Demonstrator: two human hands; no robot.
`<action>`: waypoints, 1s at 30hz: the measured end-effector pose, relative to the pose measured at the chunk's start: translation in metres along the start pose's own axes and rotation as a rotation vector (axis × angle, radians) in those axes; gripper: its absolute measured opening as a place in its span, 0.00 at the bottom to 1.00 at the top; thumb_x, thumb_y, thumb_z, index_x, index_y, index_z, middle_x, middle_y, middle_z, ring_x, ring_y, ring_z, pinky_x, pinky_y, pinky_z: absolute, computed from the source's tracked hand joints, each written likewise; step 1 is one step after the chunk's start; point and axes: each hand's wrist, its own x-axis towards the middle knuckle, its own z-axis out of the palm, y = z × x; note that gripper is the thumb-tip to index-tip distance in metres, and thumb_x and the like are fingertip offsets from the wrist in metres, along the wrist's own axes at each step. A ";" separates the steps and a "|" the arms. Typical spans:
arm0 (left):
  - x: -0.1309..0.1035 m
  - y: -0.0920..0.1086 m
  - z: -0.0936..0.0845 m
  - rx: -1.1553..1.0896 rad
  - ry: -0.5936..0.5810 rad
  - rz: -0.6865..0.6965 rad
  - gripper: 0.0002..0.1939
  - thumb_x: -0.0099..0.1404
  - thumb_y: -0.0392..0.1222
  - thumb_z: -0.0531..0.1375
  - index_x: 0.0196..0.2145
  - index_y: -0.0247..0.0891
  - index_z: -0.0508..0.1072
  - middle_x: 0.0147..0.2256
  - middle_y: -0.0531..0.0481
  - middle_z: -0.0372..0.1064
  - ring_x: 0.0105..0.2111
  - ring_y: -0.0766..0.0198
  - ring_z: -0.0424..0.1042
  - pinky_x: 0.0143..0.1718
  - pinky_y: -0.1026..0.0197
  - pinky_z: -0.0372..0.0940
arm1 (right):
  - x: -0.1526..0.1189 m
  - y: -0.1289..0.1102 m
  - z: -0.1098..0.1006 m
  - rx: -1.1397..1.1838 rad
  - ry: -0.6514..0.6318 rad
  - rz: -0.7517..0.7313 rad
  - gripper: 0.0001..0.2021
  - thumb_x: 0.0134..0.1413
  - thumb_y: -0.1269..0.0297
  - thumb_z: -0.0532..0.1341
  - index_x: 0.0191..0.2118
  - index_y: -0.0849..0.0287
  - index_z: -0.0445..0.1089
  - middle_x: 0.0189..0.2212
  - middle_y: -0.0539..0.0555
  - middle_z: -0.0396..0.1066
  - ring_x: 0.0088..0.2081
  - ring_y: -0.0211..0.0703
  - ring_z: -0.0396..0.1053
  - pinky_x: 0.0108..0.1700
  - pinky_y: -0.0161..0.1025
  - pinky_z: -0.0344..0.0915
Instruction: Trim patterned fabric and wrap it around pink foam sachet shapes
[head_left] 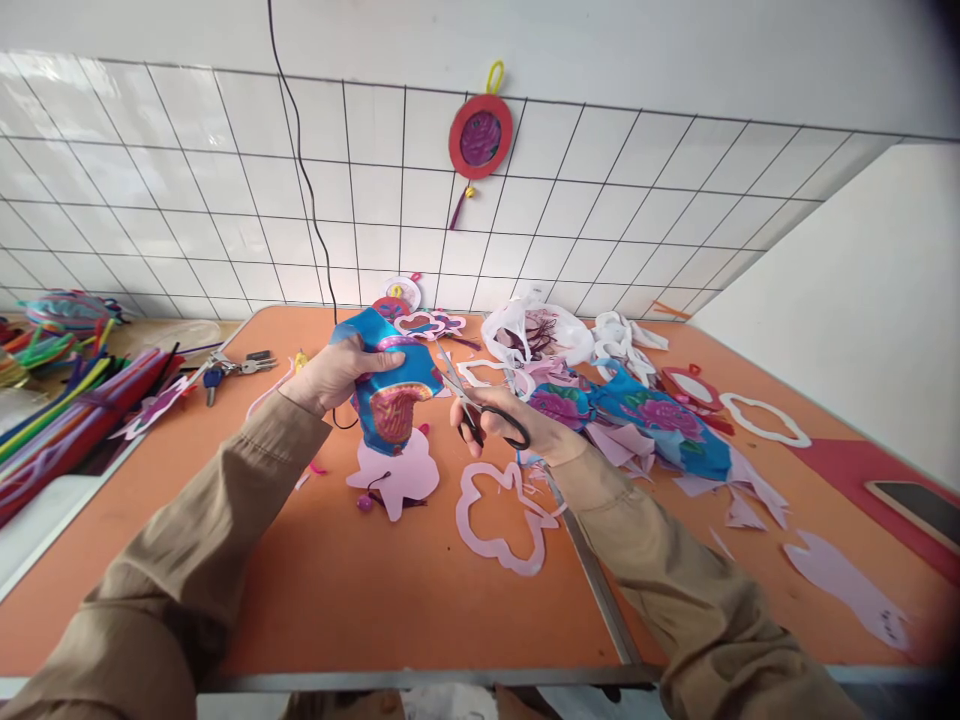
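Note:
My left hand [346, 368] is closed on a piece of blue patterned fabric [390, 385], thumb on top, raised above the table. In my right hand [517, 425] is a pair of scissors [474, 405] with black handles. Their blades point up and left, close to the fabric's right edge; whether they touch it I cannot tell. Below the fabric lies a pink cut-out shape [401, 480] with a purple bead [364, 502] by it. A pink flower-shaped outline [469, 530] rests under my right hand.
On the orange table [360, 610], blue floral fabric [675, 420] and pink scraps lie right of my hand. Behind is a white plastic bag [574, 340]. Keys [240, 364] and coloured pipe cleaners [82, 410] are left. A phone [919, 508] sits far right; a round red ornament [481, 137] hangs on the wall.

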 end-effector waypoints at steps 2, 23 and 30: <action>0.000 -0.002 0.000 -0.001 -0.012 -0.011 0.15 0.46 0.37 0.76 0.30 0.33 0.77 0.28 0.46 0.79 0.41 0.50 0.81 0.46 0.55 0.75 | 0.000 0.000 0.001 0.006 0.003 -0.016 0.35 0.45 0.28 0.60 0.36 0.61 0.66 0.23 0.50 0.68 0.24 0.39 0.69 0.28 0.37 0.59; -0.004 -0.006 0.010 -0.040 -0.056 0.029 0.14 0.47 0.34 0.76 0.27 0.34 0.75 0.29 0.49 0.79 0.33 0.57 0.80 0.36 0.59 0.76 | 0.001 -0.005 0.008 0.004 0.074 -0.073 0.33 0.44 0.28 0.62 0.31 0.60 0.65 0.18 0.46 0.64 0.20 0.36 0.66 0.25 0.35 0.60; -0.001 -0.006 0.007 -0.045 -0.073 0.023 0.16 0.42 0.30 0.76 0.29 0.34 0.77 0.28 0.50 0.79 0.35 0.55 0.81 0.44 0.56 0.76 | 0.001 -0.003 0.008 -0.010 0.128 -0.045 0.26 0.49 0.38 0.64 0.31 0.60 0.65 0.22 0.45 0.62 0.18 0.32 0.65 0.23 0.33 0.57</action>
